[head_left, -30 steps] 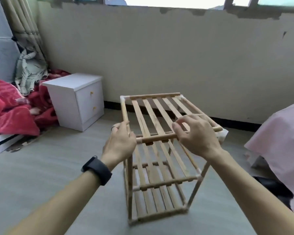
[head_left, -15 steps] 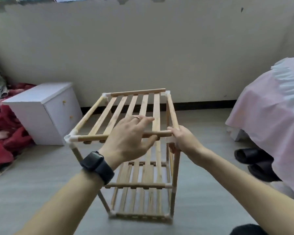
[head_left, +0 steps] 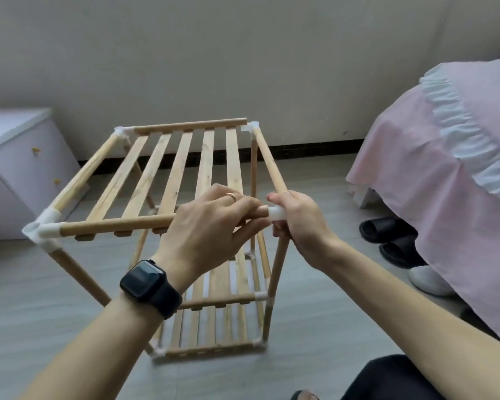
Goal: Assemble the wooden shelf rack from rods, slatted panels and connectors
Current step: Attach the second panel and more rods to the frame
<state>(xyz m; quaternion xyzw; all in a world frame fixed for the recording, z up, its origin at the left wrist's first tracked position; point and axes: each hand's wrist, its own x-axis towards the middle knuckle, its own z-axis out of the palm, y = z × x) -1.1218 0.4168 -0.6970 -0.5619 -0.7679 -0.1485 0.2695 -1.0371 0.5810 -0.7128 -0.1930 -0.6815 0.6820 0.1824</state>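
The wooden shelf rack point(head_left: 168, 180) stands on the floor in front of me, with three slatted tiers joined by rods and white connectors. My left hand point(head_left: 211, 226), wearing a ring and a black watch, grips the right end of the top panel's near rod point(head_left: 113, 226). My right hand point(head_left: 298, 223) is closed around the white connector point(head_left: 276, 212) at the near right top corner, where the side rod point(head_left: 267, 157) and an upright meet. The rod's tip sits right at that connector's opening. Another white connector point(head_left: 42, 229) caps the near left corner.
A white bedside cabinet point(head_left: 15, 166) stands left of the rack. A bed with a pink cover point(head_left: 451, 168) fills the right side, with black slippers point(head_left: 390, 238) and a white shoe point(head_left: 429, 280) beneath its edge. A beige wall runs behind. My dark-clothed knee point(head_left: 393, 376) shows at bottom right.
The view has swung right and closer to the rack. My left hand shifted from the left corner to the near rod's right end, and my right hand closed on the right corner connector.
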